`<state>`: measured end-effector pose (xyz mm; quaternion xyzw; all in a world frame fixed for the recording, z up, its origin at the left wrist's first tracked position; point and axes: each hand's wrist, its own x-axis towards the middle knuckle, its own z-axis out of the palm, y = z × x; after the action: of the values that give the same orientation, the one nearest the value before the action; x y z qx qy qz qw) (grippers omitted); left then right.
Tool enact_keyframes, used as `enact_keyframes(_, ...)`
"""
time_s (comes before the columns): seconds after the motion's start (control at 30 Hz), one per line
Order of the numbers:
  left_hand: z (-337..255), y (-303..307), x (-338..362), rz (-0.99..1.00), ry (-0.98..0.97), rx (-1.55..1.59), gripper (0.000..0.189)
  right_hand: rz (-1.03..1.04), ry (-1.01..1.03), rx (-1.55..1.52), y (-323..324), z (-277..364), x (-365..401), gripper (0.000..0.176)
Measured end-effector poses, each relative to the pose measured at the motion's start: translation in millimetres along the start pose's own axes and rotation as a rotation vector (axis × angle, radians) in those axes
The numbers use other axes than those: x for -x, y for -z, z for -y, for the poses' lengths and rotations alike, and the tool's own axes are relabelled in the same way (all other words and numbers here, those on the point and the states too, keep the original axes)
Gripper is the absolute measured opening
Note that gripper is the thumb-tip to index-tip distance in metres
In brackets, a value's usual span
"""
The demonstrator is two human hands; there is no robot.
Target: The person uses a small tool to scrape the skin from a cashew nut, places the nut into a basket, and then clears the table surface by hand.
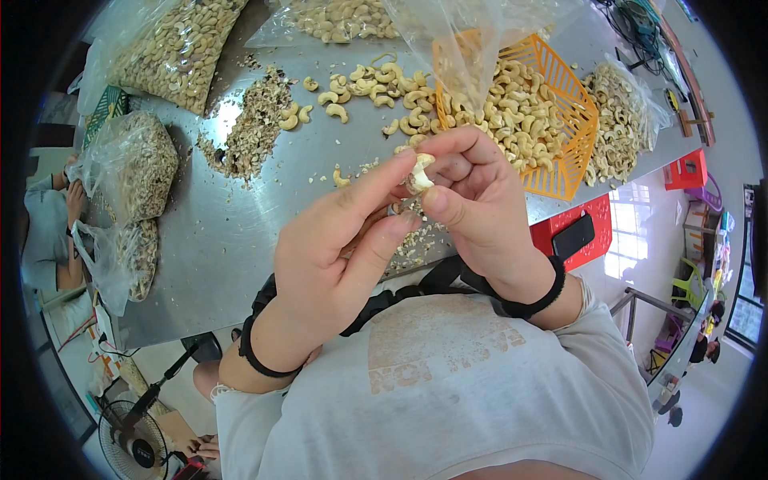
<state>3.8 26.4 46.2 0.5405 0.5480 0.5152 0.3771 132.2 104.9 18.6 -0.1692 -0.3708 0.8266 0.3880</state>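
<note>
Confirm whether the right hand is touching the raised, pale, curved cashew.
Touching. The head view shows the thumb of the right hand against the lower end of the cashew.

A broad grey metal worktable is marked by white glare. A pale, glossy floor is seen beyond it, where a bright, grid-patterned patch of light is reflected. Two red plastic stools are noted on the right side of the view; a lime-green plastic chair is located farther out. A dark-framed window is visible at the right edge. A round, black-and-white caged fan is positioned at lower left.
</note>
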Motion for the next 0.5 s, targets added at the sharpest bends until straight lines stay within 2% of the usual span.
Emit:
enact_keyframes(0.13,2.5,-0.6,-0.6,-0.021,-0.040,-0.088,0.036,-0.035,0.002,0.006,-2.1,-1.0,1.1,0.030)
enact_keyframes(0.2,4.4,-0.6,-1.3,-0.044,-0.126,-0.219,0.036,-0.051,-0.001,0.003,-4.1,-0.9,1.4,0.030)
enact_keyframes(0.33,7.5,-2.0,-2.8,-0.075,-0.172,-0.301,0.033,-0.077,0.008,0.042,-3.9,-2.0,2.1,0.028)
enact_keyframes(0.4,11.4,-1.3,-3.7,-0.103,-0.257,-0.354,0.032,-0.088,0.021,0.054,-5.4,-3.4,2.8,0.027)
enact_keyframes(0.43,11.0,-1.0,-3.1,-0.103,-0.257,-0.354,0.032,-0.099,0.034,0.066,-5.9,-3.8,3.0,0.026)
enact_keyframes(0.5,9.4,-0.3,-1.4,-0.077,-0.093,-0.167,0.030,-0.086,0.021,0.046,-4.5,-3.0,2.6,0.026)
